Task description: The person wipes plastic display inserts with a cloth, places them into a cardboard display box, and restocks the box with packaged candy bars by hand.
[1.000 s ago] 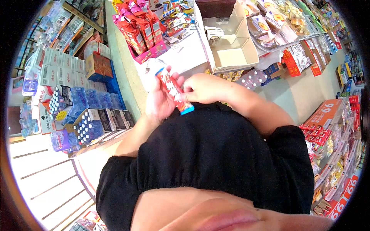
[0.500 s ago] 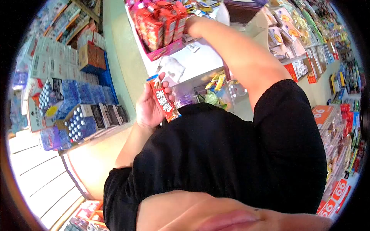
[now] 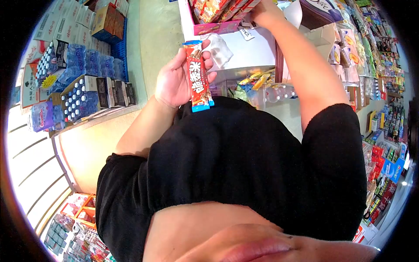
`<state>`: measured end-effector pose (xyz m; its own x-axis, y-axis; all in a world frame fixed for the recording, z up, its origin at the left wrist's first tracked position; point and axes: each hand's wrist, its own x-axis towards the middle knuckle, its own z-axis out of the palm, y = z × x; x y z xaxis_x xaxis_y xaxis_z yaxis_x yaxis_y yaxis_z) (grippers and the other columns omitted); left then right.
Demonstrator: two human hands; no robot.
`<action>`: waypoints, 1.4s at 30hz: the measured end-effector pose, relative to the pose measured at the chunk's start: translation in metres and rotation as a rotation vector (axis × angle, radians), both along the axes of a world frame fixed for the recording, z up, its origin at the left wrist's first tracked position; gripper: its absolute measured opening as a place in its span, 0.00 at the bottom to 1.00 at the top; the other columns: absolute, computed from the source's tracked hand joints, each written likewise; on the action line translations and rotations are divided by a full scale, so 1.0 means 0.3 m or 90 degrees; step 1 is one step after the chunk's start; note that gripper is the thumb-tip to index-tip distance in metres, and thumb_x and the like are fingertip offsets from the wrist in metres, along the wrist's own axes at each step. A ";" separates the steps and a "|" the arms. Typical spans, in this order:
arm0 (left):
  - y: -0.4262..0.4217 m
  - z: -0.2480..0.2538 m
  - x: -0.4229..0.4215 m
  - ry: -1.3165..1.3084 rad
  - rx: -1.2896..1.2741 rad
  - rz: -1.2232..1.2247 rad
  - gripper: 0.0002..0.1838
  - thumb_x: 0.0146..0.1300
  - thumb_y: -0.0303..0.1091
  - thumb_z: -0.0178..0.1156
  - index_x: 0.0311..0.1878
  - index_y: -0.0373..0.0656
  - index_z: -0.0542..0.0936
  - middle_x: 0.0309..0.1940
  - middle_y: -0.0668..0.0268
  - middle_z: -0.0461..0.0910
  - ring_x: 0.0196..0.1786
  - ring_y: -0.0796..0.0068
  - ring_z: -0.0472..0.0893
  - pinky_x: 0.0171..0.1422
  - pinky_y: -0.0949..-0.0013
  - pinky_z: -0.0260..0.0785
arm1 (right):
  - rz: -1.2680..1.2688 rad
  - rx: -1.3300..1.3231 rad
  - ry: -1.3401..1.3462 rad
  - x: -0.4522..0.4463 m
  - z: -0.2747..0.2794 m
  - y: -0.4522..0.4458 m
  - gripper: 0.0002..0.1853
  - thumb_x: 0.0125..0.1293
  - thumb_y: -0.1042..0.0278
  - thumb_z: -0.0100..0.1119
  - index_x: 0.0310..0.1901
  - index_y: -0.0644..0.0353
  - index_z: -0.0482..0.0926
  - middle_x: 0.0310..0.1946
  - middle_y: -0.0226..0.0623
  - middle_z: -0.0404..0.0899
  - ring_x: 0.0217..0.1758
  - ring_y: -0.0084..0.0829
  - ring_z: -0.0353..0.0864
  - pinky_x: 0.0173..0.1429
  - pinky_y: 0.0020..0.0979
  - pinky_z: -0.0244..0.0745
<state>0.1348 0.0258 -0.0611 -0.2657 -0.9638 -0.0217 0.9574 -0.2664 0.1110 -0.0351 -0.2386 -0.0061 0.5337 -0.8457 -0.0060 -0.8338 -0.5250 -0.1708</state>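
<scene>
A red snack bar with blue ends and white lettering (image 3: 196,76) lies across the palm of my left hand (image 3: 176,81), whose fingers curl behind it. My right hand (image 3: 265,14) is stretched out at the top, beside the red packets (image 3: 218,9) in a pink box (image 3: 218,28). Its fingertips are hidden at the frame's top edge, so whether it holds anything does not show. A small white packet (image 3: 247,34) lies just below that hand on the white surface (image 3: 257,50), and a crumpled clear plastic bag (image 3: 218,50) rests nearer my left hand.
Bottled drinks (image 3: 76,98) and stacked cartons (image 3: 107,22) stand at the left. Below the white surface are yellow packets (image 3: 261,81) and clear bottles (image 3: 279,92). An open cardboard box (image 3: 323,41) and packed shelves (image 3: 390,87) are at the right.
My right hand left the snack bar and reached up to the red packets, where it remains. My left hand keeps the bar, now more upright. The view has shifted, and the pink box appears higher.
</scene>
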 end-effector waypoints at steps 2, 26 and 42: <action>-0.010 0.011 -0.014 -0.003 -0.002 -0.008 0.31 0.80 0.52 0.32 0.75 0.41 0.59 0.53 0.59 0.76 0.57 0.62 0.78 0.64 0.51 0.73 | 0.091 -0.069 -0.164 -0.033 -0.003 -0.017 0.18 0.57 0.65 0.62 0.49 0.60 0.81 0.45 0.54 0.83 0.50 0.54 0.82 0.53 0.45 0.77; -0.087 0.137 -0.446 -0.182 0.052 -0.212 0.28 0.80 0.46 0.31 0.70 0.33 0.63 0.61 0.45 0.74 0.64 0.51 0.76 0.73 0.50 0.65 | -0.191 0.498 -0.727 -0.456 0.064 0.596 0.11 0.63 0.67 0.69 0.39 0.65 0.78 0.25 0.31 0.78 0.21 0.20 0.75 0.23 0.24 0.73; -0.095 0.121 -0.529 -0.314 0.050 -0.071 0.17 0.79 0.38 0.42 0.59 0.36 0.72 0.53 0.53 0.80 0.54 0.59 0.82 0.63 0.50 0.76 | -0.301 0.667 -0.835 -0.532 -0.005 0.708 0.12 0.74 0.61 0.53 0.50 0.61 0.76 0.33 0.29 0.82 0.27 0.20 0.79 0.30 0.24 0.74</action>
